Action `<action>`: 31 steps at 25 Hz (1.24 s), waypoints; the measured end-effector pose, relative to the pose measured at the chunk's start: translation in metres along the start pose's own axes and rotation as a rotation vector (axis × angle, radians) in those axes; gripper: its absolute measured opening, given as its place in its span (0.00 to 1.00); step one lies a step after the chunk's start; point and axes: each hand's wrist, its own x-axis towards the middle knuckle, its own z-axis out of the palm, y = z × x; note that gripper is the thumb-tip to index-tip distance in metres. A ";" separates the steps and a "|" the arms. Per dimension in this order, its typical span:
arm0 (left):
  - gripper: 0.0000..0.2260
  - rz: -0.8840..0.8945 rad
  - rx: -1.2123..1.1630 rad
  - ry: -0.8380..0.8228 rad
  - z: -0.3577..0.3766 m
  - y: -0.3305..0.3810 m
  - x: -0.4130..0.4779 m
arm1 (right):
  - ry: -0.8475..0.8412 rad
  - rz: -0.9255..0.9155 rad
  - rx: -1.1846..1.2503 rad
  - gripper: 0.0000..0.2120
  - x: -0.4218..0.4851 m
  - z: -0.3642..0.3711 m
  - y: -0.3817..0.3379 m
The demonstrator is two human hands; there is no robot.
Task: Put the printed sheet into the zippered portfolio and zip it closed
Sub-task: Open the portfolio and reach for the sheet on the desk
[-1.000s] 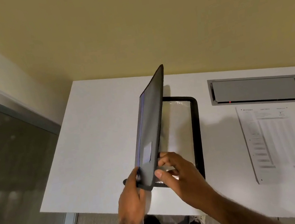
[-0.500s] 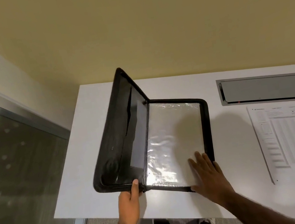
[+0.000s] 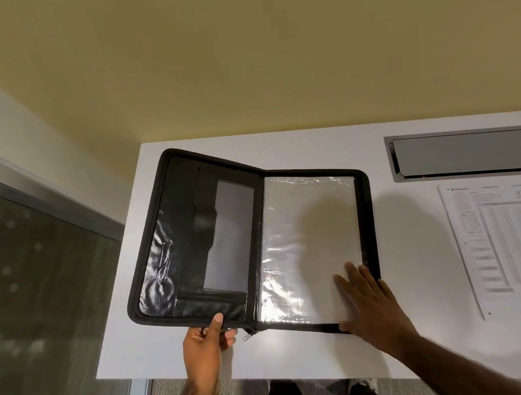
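A black zippered portfolio [image 3: 191,244] lies spread wide on the white table, its left cover still raised a little off the surface. Its right half shows a pad under shiny clear plastic [image 3: 300,232]. My left hand [image 3: 204,343] pinches the bottom edge of the left cover, thumb on the inside. My right hand [image 3: 368,303] rests flat with fingers apart on the lower right corner of the plastic-covered half. A zipper pull [image 3: 247,335] dangles at the bottom of the spine. The printed sheet [image 3: 507,241] lies flat on the table to the right, apart from the portfolio.
A grey metal cable hatch [image 3: 474,156] is set into the white table [image 3: 429,334] behind the sheet. A yellow wall runs along the table's far edge. A glass partition [image 3: 28,308] stands to the left. The table's near edge is just below my hands.
The left cover has swung from nearly upright down to the left, opening the portfolio wide. My right hand left the cover and now lies flat on the right half.
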 end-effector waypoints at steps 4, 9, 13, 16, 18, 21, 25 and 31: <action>0.10 -0.137 -0.075 0.042 0.003 0.005 0.003 | -0.001 -0.005 0.008 0.48 -0.001 -0.001 0.001; 0.12 -0.267 -0.073 0.007 0.003 0.006 0.009 | -0.011 -0.024 -0.021 0.48 -0.001 -0.002 0.006; 0.11 -0.285 -0.055 -0.035 0.001 0.007 0.003 | -0.021 -0.033 -0.038 0.47 -0.003 0.002 0.011; 0.11 -0.274 -0.034 -0.042 0.000 0.004 -0.003 | -0.018 -0.043 -0.019 0.46 -0.007 0.005 0.013; 0.14 -0.299 0.047 -0.029 -0.003 0.001 -0.006 | -0.013 -0.056 -0.023 0.45 -0.013 0.008 0.014; 0.19 -0.341 0.116 -0.007 -0.005 -0.002 -0.007 | -0.004 -0.073 -0.014 0.45 -0.019 0.010 0.015; 0.31 -0.222 0.373 0.053 -0.001 -0.001 -0.016 | -0.008 -0.088 -0.004 0.44 -0.021 0.007 0.015; 0.32 -0.031 0.950 0.159 0.024 -0.004 -0.040 | 0.174 0.007 0.244 0.31 -0.038 -0.001 0.055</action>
